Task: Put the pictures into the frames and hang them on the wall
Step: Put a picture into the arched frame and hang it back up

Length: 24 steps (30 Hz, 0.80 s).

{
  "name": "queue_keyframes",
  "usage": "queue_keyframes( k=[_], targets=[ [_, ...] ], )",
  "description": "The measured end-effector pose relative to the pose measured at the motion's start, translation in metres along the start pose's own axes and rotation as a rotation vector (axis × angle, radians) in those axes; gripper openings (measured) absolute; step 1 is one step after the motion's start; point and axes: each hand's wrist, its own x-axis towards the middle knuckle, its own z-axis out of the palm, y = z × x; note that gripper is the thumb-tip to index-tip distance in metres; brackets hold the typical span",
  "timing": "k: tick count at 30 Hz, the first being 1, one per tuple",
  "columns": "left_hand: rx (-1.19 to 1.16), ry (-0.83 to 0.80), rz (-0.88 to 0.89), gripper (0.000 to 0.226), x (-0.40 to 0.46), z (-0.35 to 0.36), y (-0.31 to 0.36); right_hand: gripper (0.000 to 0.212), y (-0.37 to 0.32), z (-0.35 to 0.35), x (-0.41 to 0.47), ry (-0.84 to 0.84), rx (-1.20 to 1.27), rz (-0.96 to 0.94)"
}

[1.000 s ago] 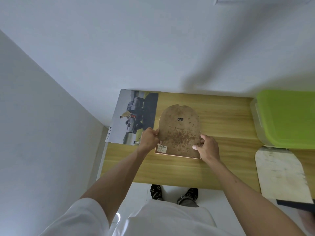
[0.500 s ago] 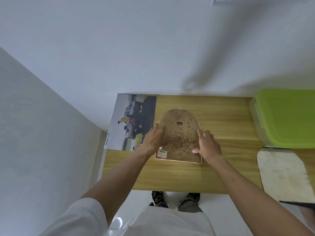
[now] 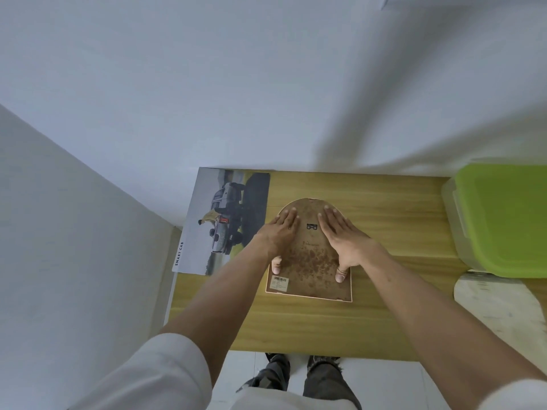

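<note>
An arch-topped picture frame (image 3: 309,275) lies face down on the wooden table (image 3: 310,324), its brown stained backing board up, with a small metal hanger near the top and a barcode label at the lower left. My left hand (image 3: 281,235) lies flat on the board's left side, fingers straight, thumb pressing near the lower left. My right hand (image 3: 343,238) lies flat on the right side, thumb pressing near the lower right. A car poster (image 3: 222,223) marked SMART CAB lies to the left, at the table's far left end.
A clear storage box with a green lid (image 3: 503,217) stands at the table's right end. A second arch-shaped board (image 3: 500,309), pale and scuffed, lies in front of it at the right edge. White walls rise behind and left of the table.
Both hands slid from the frame's lower sides up onto the backing board and now press flat on it. The board has settled level into the frame.
</note>
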Motion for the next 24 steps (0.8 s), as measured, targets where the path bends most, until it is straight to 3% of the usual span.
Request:
queue_keyframes(
  k=[4,11,15,20,24],
  targets=[
    [0.064,0.028,0.027,0.103,0.006,-0.003,0.004,0.169,0.0,-0.005,-0.001,0.012,-0.01,0.011],
    [0.138,-0.048,0.079,0.137,0.02,-0.007,-0.005,0.17,-0.003,-0.005,0.008,-0.019,0.008,0.044],
    [0.144,-0.039,0.084,0.134,0.02,-0.006,-0.004,0.17,0.004,-0.003,0.006,0.005,0.045,0.021],
    [0.115,0.006,0.074,0.112,0.015,-0.005,-0.005,0.166,0.002,-0.001,0.004,0.026,0.026,0.038],
    [0.067,0.022,0.008,0.119,0.007,-0.002,0.004,0.155,-0.006,0.006,-0.007,0.076,0.049,0.069]
  ],
)
